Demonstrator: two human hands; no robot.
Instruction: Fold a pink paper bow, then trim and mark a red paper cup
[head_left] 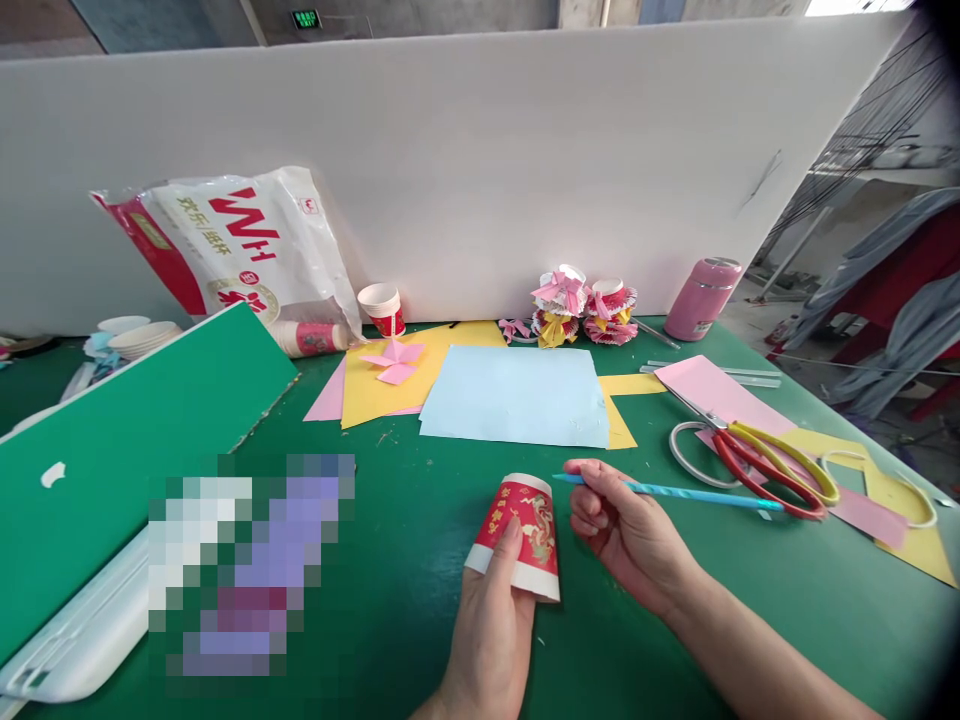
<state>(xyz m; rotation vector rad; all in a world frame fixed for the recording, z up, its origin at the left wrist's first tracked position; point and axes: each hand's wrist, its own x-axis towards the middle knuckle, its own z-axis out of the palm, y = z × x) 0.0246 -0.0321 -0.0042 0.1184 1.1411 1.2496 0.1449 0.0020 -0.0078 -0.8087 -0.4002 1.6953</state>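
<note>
A red and white paper cup (531, 520) with gold lettering and a dragon print is held upside down, its wide rim toward me. My left hand (495, 620) grips it, the thumb across its printed side and the other fingers hidden. Just to the right, my right hand (619, 530) pinches a blue pencil (675, 491) that lies nearly level, its tip close to the cup but apart from it. Beyond both hands lies a light blue sheet of paper (517, 397) on the green table (390, 560).
Scissors (780, 470) with red and yellow handles lie at right among pink and yellow paper scraps. A pink flask (703, 300), paper-decorated cups (585, 305) and another paper cup (382, 308) stand along the white partition (450, 170). A green board (150, 450) leans at left, near a plastic bag (240, 250).
</note>
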